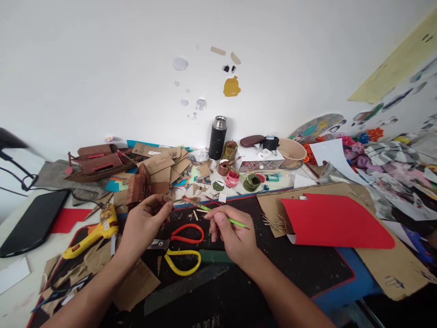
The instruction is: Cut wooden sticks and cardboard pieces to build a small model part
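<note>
My right hand is closed around a green-handled paintbrush, its bristle end pointing left. My left hand pinches a small thin brown stick, whose free end meets the brush tip or lies just behind it; I cannot tell which. Below and between the hands lie scissors with one red and one yellow handle. Beyond the brush stand a jar of brown paint, a pink paint pot and a dark green paint pot. A reddish-brown model piece sits behind my left hand.
A yellow glue gun and a black tablet-like slab lie left. Brown model parts and cardboard scraps fill the back left. A black flask stands by the wall. Red paper rests on cardboard at right.
</note>
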`<state>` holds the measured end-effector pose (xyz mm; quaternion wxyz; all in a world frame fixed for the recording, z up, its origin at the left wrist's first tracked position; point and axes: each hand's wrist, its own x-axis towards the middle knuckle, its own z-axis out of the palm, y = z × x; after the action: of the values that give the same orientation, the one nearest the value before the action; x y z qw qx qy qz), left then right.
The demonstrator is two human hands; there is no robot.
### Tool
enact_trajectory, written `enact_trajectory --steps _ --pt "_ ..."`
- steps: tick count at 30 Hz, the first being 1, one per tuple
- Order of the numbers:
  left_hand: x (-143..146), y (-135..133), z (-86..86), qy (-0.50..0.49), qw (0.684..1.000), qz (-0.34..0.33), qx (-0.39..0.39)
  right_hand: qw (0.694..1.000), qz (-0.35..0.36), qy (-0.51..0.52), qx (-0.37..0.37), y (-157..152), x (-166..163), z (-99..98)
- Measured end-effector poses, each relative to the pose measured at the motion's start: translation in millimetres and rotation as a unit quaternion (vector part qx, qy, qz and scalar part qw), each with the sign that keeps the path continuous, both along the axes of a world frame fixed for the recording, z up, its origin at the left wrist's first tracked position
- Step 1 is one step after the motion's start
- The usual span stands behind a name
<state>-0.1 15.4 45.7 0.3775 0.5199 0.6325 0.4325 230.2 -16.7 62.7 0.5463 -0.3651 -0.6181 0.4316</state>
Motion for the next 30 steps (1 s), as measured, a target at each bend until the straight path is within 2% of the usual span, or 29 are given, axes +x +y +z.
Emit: enact_trajectory --steps 3,9,17,26,30 --pt "-0.9 -0.3 1.2 -0.018 1.000 0.013 -0.006 1.000 -0.008 -0.015 -0.002 1.5 -0.9 -1.2" --pt "-2.8 0.5 1.4 -0.018 1.000 0.020 -0.001 0.997 -0.056 -0.002 -0.053 3.2 7.4 -5.3" --pt "-2.6 -5.3 -4.3 0.087 0.995 0.004 0.045 0.999 -0.015 -0.019 -0.021 1.6 -1.7 -1.7" --pt "-5.5 -4.6 -2.8 0.084 0.995 0.007 0.050 0.997 -0.054 -0.018 -0.059 3.7 12.1 -10.8" --pt "-2.3 -6.2 -0.2 0.105 0.993 0.003 0.055 0.997 -0.042 0.001 -0.061 1.9 6.4 -9.7"
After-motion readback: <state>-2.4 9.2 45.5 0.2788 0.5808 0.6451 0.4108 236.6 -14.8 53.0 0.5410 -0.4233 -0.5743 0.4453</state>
